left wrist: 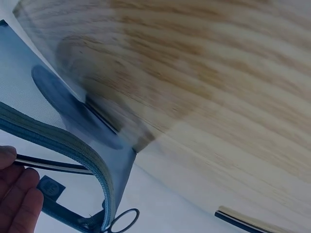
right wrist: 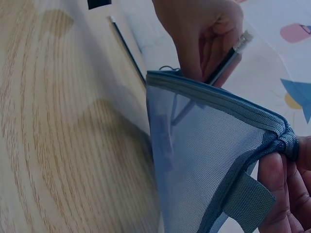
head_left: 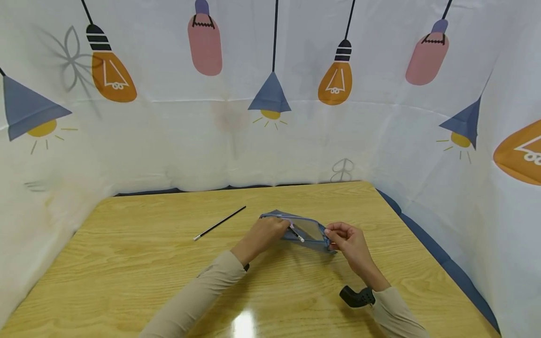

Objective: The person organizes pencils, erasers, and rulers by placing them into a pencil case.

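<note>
A blue mesh zip pouch (right wrist: pixel 204 131) is held up over the table with its zipped mouth spread apart. My left hand (head_left: pixel 267 233) is at the far end of the mouth and grips a black pencil (right wrist: pixel 227 62). The pencil's white eraser end points up out of the opening, and its lower part shows dimly through the mesh in the right wrist view. At the opposite end, my right hand (head_left: pixel 351 244) pinches the pouch's corner beside a fabric tab (right wrist: pixel 249 201). A blurred purplish shape (right wrist: pixel 165 145) also shows through the mesh.
Another black pencil (head_left: pixel 220 223) with a white end lies on the wooden table (head_left: pixel 139 263), left of the pouch. A white curtain (head_left: pixel 169 141) printed with lamps hangs around the table's back and sides. A black wrist device (head_left: pixel 357 296) is on the right forearm.
</note>
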The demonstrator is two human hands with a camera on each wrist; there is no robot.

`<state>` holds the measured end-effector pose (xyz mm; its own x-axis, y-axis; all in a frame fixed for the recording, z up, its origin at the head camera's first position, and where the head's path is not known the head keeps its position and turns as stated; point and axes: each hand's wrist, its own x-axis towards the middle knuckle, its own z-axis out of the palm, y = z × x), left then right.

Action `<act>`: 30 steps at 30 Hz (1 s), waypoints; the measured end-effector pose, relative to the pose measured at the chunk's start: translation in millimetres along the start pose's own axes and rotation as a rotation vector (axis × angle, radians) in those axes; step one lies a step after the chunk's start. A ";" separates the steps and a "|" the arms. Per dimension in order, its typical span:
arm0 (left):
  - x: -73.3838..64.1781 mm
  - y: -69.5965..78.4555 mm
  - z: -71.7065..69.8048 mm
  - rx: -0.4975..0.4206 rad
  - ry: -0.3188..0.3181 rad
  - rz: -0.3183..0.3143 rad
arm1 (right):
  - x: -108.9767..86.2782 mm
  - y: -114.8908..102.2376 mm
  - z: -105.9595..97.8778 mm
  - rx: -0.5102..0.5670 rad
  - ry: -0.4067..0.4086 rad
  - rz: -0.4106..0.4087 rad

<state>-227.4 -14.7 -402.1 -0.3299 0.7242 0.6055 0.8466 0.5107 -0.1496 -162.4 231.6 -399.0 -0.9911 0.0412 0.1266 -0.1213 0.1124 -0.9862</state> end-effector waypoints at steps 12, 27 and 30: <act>5.0 7.3 4.4 0.077 -0.054 -0.004 | -0.8 0.9 0.1 0.003 -0.001 0.004; 12.0 13.0 8.9 0.090 -0.065 -0.014 | -2.5 0.5 0.3 0.015 -0.015 -0.021; 13.9 14.1 9.6 0.093 -0.070 -0.016 | -2.8 0.3 0.4 0.016 -0.011 -0.022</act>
<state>-224.0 7.0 -403.2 -0.3739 0.7445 0.5531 0.7996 0.5609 -0.2144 -159.7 231.1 -399.7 -0.9887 0.0280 0.1476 -0.1442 0.0976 -0.9847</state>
